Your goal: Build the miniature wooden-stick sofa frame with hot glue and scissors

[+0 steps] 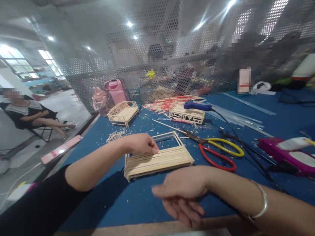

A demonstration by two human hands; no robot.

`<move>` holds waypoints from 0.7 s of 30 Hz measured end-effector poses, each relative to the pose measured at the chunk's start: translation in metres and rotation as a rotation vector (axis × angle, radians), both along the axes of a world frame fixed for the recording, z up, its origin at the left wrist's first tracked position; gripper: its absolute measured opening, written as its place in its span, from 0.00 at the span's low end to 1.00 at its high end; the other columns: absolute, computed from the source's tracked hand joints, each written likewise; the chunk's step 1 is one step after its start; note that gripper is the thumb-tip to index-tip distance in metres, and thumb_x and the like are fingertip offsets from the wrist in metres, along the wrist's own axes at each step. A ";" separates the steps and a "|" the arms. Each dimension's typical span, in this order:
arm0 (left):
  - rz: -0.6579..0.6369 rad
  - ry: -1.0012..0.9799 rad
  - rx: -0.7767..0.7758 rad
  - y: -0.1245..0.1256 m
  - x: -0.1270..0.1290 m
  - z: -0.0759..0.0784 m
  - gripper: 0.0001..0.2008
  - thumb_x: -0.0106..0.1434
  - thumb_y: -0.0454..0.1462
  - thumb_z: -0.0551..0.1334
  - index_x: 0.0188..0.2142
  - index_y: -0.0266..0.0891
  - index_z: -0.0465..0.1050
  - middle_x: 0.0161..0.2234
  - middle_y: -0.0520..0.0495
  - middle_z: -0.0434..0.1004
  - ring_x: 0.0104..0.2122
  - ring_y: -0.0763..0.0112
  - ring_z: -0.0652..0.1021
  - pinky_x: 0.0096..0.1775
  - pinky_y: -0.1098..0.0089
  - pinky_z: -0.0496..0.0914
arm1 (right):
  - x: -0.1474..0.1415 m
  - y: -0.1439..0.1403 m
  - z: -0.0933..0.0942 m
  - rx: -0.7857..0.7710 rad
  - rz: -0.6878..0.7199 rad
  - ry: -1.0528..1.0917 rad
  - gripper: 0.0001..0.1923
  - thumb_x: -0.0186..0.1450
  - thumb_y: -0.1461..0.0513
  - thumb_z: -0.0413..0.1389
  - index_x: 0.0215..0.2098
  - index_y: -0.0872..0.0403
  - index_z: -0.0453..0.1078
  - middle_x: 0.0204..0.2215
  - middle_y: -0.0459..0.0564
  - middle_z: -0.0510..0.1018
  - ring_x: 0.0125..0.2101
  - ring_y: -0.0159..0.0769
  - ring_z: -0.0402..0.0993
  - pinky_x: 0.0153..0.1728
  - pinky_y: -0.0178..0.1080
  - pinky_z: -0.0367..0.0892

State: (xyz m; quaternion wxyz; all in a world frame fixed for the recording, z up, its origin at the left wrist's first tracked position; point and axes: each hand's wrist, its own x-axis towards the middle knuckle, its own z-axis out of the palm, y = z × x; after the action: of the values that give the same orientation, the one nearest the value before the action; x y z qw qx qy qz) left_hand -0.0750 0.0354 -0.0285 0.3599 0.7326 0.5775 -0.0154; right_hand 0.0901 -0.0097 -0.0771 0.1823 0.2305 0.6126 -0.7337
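A small bed-shaped model of thin wooden sticks [159, 160] stands on the blue table in front of me. Pale sticks lie side by side over its near part, while the far part is an open frame. My left hand [141, 144] reaches over it from the left, fingers pinched against a stick at the far edge of the slats. My right hand [182, 193] is held just in front of the model, slightly blurred. Its thumb is apart from the loosely curled fingers, and nothing shows in it.
Scissors [204, 141] with red and yellow handles lie right of the model. Two similar models [125, 113] [187, 113] stand farther back, a blue-handled tool [198, 105] on one. A magenta glue gun [283, 154], clear glue sticks [236, 116] and a phone [61, 149] lie around. A person [31, 111] sits left.
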 end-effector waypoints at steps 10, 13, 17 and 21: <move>0.170 -0.039 0.562 -0.037 -0.015 0.000 0.19 0.61 0.46 0.53 0.46 0.43 0.74 0.41 0.49 0.80 0.41 0.64 0.76 0.43 0.69 0.66 | 0.063 0.029 0.070 0.515 -0.837 0.472 0.13 0.56 0.55 0.58 0.21 0.55 0.68 0.15 0.42 0.71 0.14 0.24 0.63 0.16 0.29 0.54; 0.389 -0.056 0.735 -0.046 -0.030 -0.005 0.22 0.62 0.49 0.52 0.47 0.41 0.73 0.40 0.46 0.80 0.41 0.62 0.77 0.44 0.67 0.68 | 0.060 0.048 0.050 1.007 -0.912 0.414 0.09 0.59 0.60 0.56 0.22 0.55 0.71 0.18 0.43 0.73 0.21 0.28 0.66 0.24 0.32 0.59; 0.126 0.044 0.802 -0.059 -0.012 -0.022 0.32 0.56 0.55 0.55 0.53 0.37 0.68 0.51 0.40 0.74 0.50 0.55 0.73 0.51 0.58 0.65 | 0.050 0.061 0.008 1.401 -0.903 0.239 0.12 0.63 0.62 0.47 0.28 0.55 0.71 0.26 0.46 0.76 0.28 0.32 0.69 0.30 0.34 0.60; -0.133 0.247 0.857 -0.076 0.032 -0.043 0.44 0.52 0.61 0.54 0.57 0.31 0.63 0.59 0.31 0.62 0.59 0.41 0.61 0.56 0.44 0.56 | 0.048 0.060 -0.011 1.522 -0.889 0.050 0.16 0.66 0.58 0.42 0.30 0.55 0.68 0.24 0.47 0.74 0.27 0.34 0.68 0.28 0.35 0.57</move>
State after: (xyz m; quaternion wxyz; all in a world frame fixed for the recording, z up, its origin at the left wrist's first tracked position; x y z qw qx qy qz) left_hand -0.0431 -0.0407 -0.0716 -0.0493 0.8438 0.5219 0.1148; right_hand 0.1383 0.0507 -0.0883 -0.3364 0.4903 0.7927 -0.1346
